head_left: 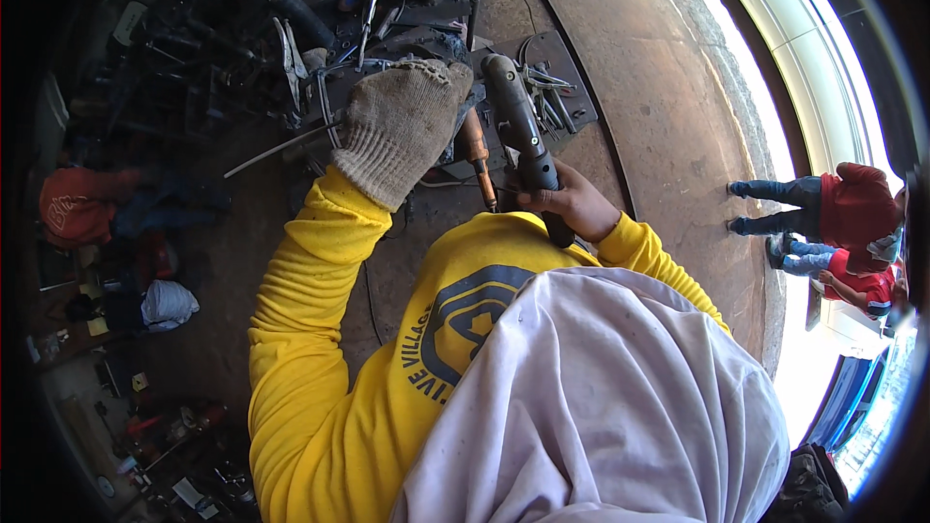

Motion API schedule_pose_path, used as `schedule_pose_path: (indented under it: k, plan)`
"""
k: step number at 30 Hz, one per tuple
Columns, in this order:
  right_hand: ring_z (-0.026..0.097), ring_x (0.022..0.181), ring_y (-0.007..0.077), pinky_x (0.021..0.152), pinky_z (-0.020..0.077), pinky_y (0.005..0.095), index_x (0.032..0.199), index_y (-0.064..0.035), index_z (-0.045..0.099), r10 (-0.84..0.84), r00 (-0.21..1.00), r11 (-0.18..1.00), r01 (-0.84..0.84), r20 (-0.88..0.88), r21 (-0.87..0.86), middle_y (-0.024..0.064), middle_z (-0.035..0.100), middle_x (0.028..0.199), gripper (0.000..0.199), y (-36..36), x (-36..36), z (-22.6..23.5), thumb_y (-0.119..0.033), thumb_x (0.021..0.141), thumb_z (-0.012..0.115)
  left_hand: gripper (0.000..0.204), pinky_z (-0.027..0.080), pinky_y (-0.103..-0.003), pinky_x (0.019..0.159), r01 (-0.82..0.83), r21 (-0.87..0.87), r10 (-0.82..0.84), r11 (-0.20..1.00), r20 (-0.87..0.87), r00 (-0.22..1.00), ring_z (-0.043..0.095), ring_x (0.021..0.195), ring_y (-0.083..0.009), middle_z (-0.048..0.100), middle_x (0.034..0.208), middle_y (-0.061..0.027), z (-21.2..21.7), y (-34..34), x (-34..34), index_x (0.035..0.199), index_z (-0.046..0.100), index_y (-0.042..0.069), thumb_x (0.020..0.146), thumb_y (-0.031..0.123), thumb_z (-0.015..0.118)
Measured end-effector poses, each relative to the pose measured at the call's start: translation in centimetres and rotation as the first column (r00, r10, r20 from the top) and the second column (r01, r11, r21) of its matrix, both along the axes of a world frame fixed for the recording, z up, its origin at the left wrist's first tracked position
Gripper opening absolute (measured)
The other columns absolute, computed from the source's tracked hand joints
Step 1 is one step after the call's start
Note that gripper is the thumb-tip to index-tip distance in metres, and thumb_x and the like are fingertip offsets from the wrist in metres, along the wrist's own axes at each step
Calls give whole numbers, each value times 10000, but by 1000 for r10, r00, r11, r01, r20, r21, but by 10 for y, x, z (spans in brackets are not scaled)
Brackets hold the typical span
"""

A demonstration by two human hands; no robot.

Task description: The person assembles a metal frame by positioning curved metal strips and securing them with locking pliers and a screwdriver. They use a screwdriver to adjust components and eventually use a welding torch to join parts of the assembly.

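Observation:
My left hand [405, 121], in a worn tan knit glove, is closed above the cluttered work surface. Its fingertips are hidden, so what it grips does not show. A thin metal rod [281, 151] sticks out from beside the glove's wrist side. My bare right hand [578, 201] is wrapped round the lower end of a dark grey tool [515, 111] with a long rounded body and small screws. Between the two hands stands an orange-brown handle [476, 143] with a narrow lower end, touched by neither hand as far as I see.
Locking pliers [291, 63] and a dark tube of thin rods [302, 19] are left of the glove. More pliers [550, 87] lie on a dark plate [567, 63] to the right. People [857, 213] stand at the far right; another person [87, 203] is at left.

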State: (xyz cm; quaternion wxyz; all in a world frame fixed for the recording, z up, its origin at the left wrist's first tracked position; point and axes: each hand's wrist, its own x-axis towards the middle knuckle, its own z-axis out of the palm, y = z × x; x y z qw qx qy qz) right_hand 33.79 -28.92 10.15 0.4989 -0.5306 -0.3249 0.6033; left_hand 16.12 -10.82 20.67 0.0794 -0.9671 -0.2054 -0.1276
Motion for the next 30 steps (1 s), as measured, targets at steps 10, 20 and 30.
schedule_pose_path:
  k: [10, 20, 30]
  plan:
    - [625, 885, 168, 866, 527, 320, 1175, -4, 608, 46, 992, 999, -42, 114, -30, 57, 647, 988, 423, 5, -9, 2, -132, 799, 754, 128, 580, -380, 619, -26, 80, 28, 996, -30, 999, 730, 756, -270, 703, 837, -97, 4, -6, -3, 1048, 675, 116, 941, 168, 628]
    - [620, 914, 179, 877, 519, 323, 1174, -1, 608, 44, 989, 998, -39, 139, -39, 67, 636, 993, 431, 7, -8, 0, -137, 800, 771, 133, 587, -380, 609, -50, 87, 57, 995, -73, 996, 737, 754, -268, 701, 848, -80, 5, -6, -4, 1066, 668, 113, 959, 177, 621]
    - [663, 903, 195, 857, 536, 323, 1205, 7, 605, -134, 945, 988, 152, 298, -36, 75, 663, 975, 522, -6, -20, -9, -318, 865, 832, 126, 572, -380, 617, -5, 78, 6, 997, -5, 1000, 727, 758, -253, 696, 835, -74, -10, 7, -5, 1044, 672, 117, 947, 182, 624]
